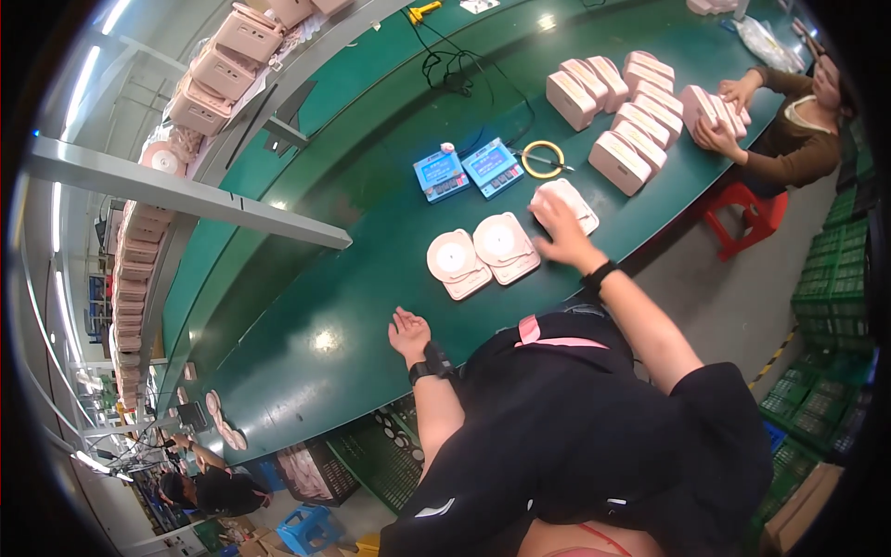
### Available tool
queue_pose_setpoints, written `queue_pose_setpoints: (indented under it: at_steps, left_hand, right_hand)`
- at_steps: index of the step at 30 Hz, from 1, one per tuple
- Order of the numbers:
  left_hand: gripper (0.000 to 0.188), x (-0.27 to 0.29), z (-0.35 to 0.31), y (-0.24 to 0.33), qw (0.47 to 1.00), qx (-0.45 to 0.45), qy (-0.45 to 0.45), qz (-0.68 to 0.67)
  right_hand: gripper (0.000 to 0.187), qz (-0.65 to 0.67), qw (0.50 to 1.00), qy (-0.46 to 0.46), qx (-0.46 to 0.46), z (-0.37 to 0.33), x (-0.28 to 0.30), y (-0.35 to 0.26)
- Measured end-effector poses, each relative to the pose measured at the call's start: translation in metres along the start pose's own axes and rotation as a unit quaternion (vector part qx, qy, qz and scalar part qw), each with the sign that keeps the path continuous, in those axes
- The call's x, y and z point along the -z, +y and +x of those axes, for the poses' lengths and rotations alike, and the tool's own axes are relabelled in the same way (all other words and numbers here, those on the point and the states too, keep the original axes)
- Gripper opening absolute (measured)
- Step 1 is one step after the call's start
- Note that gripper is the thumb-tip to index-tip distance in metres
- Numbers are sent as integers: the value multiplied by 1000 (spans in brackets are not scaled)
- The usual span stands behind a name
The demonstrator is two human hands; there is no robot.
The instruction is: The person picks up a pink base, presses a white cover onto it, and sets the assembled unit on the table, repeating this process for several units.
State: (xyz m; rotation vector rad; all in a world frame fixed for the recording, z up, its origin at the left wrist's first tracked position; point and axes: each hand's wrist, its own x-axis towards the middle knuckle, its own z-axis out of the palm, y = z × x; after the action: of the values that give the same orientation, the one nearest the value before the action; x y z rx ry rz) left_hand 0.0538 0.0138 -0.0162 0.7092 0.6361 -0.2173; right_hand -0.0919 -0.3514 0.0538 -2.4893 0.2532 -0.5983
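Observation:
My left hand [409, 336] is held near the table's front edge, palm partly up, fingers loosely apart with nothing in them. My right hand [562, 234] reaches over a pale pink device [582, 212], its fingers stretched out across the top; I cannot tell how firmly they touch it. To the left of that hand lie two more pale pink devices shaped like small record players, one in the middle [502, 239] and one farther left [454, 260]. Each has a round disc with a white centre.
Two blue instrument boxes [440, 175] [493, 168] and a yellow ring [543, 160] lie beyond the devices. Rows of pink units [620, 161] stand at the right, where a co-worker [796, 116] handles several. A grey metal beam [195, 193] crosses the left side.

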Motion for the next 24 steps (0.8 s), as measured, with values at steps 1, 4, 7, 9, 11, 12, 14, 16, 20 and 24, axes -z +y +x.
queue_pose_setpoints:
  at_steps: [1,4,7,9,11,12,14,16,20,24]
  left_hand:
    - [33,2,-3,2,986,38,15,-161]
    - [34,1,-5,2,998,36,-17,-43]
    - [32,0,-7,2,998,39,-40,38]
    - [29,-2,-8,3,994,48,-56,80]
    - [29,1,-10,2,993,43,-64,88]
    - [29,5,-11,2,992,37,-71,96]
    - [28,5,-11,2,990,34,-81,106]
    - [28,3,-13,2,988,35,-88,121]
    - [29,0,-16,3,986,45,-92,130]
    - [29,1,-17,3,987,43,-93,121]
  right_hand:
    - [68,178,983,-24,-45,-4,-10,-7]
    - [77,262,957,-86,-85,-5,-28,-7]
    - [84,336,923,-141,-125,-9,-40,0]
    - [90,399,883,-185,-162,-12,-43,7]
    - [95,329,921,-157,-135,-11,-43,1]
    - [100,256,952,-128,-106,-8,-40,-8]
    - [104,179,976,-95,-80,-2,-34,-30]
    - [110,35,992,-111,-54,6,-34,-54]
    - [109,-39,988,-126,-82,3,-39,-63]
    - [104,-48,982,-145,-109,7,-34,-65]
